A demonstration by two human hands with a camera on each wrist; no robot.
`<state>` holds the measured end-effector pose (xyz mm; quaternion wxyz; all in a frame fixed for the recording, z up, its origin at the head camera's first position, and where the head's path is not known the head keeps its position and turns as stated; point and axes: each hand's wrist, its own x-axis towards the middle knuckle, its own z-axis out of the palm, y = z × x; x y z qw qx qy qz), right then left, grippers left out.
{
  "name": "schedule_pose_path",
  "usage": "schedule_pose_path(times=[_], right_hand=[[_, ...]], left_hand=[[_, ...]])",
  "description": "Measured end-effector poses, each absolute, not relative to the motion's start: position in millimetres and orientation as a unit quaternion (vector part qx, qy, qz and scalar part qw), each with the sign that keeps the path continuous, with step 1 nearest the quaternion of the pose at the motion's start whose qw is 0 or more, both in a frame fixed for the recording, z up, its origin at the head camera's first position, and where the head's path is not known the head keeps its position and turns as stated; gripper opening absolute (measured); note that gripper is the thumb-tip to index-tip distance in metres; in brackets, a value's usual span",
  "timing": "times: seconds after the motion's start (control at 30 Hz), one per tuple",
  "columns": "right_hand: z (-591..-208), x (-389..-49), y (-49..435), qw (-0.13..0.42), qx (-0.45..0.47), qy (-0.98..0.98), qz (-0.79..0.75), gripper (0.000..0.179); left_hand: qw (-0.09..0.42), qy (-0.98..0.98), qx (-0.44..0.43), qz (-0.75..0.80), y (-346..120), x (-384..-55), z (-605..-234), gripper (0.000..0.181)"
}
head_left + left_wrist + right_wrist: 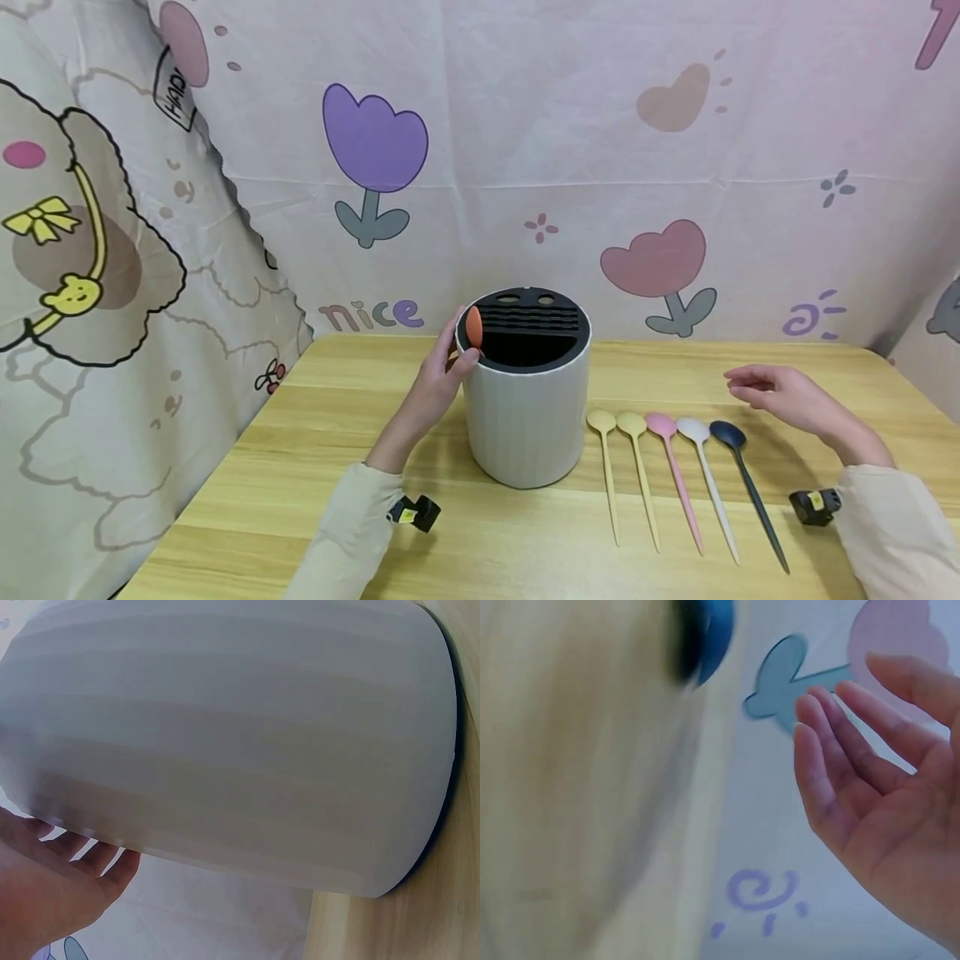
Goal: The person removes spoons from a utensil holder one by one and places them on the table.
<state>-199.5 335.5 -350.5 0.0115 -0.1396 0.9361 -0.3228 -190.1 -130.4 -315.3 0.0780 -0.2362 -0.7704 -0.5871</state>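
A white ribbed utensil holder (525, 417) with a black slotted top (529, 321) stands upright on the table. An orange spoon (474, 327) sits in it at the left rim, its handle hidden. My left hand (442, 367) holds the holder's upper left side, thumb in front near the spoon; in the left wrist view the fingers (120, 866) curl behind the holder wall. My right hand (787, 396) hovers over the table's right side, holding nothing, fingers loosely bent. Nearest to it lies a dark blue spoon (729, 434).
Beside the dark blue spoon, a white spoon (693, 430), a pink spoon (662, 425) and two pale yellow spoons (632, 424) lie in a row, bowls away from me. A printed cloth (495, 167) hangs behind the wooden table (360, 392).
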Motion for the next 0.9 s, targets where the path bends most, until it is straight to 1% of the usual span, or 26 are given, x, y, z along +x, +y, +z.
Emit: schedule_pose_path(times=[0.3, 0.57, 0.7, 0.9], right_hand=[[-315.3, -180.2, 293.6, -0.059, -0.169, 0.931, -0.318, 0.033], [-284.6, -154.2, 248.4, -0.105, -0.186, 0.914, -0.346, 0.032], [-276.0, -143.3, 232.0, -0.126, -0.205, 0.898, -0.369, 0.028], [-271.3, -132.8, 213.1, -0.145, -0.222, 0.877, -0.4, 0.029]], left_hand=[[0.072, -0.769, -0.236, -0.59, -130.2, -190.6, -315.6, 0.076], [0.075, -0.766, -0.238, -0.592, -130.8, -190.0, -314.4, 0.077], [0.072, -0.771, -0.233, -0.588, -131.6, -190.2, -315.1, 0.076], [0.071, -0.769, -0.234, -0.59, -131.3, -191.4, -316.1, 0.075]])
